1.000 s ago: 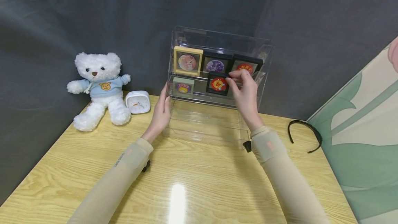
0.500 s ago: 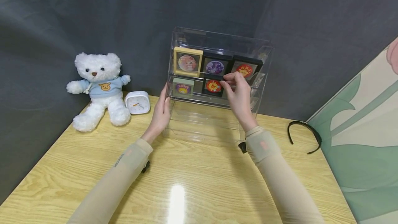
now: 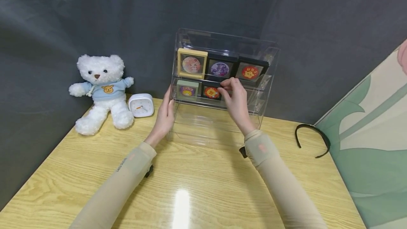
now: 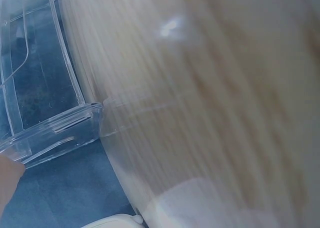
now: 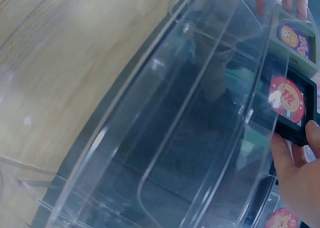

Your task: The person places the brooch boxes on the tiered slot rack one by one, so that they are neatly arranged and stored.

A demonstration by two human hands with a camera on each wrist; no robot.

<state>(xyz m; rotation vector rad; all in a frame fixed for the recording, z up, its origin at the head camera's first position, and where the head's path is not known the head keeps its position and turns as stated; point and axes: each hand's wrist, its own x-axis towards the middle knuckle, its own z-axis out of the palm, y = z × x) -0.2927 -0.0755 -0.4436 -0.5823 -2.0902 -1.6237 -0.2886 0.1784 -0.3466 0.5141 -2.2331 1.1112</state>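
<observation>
A clear acrylic display rack (image 3: 210, 107) stands on the wooden table. My left hand (image 3: 163, 116) holds its left side, with the fingers behind and the thumb in front. My right hand (image 3: 236, 100) pinches the right edge of a black square frame (image 3: 211, 92) with a red round badge inside. This frame is on the second tier, right beside a pale green frame (image 3: 187, 90) with a purple badge. Along the top tier stand a yellow frame (image 3: 192, 63), a black frame with a purple badge (image 3: 220, 68) and a black frame with a red badge (image 3: 250, 72).
To the left of the rack sit a white teddy bear (image 3: 106, 93) in a blue shirt and a white alarm clock (image 3: 141, 105). A black headband (image 3: 313, 139) lies at the right. Dark cloth (image 3: 143, 17) hangs behind the rack.
My right hand has moved left and down with the black frame, bringing it onto the second tier beside the green frame. The left hand has stayed at the rack's side.
</observation>
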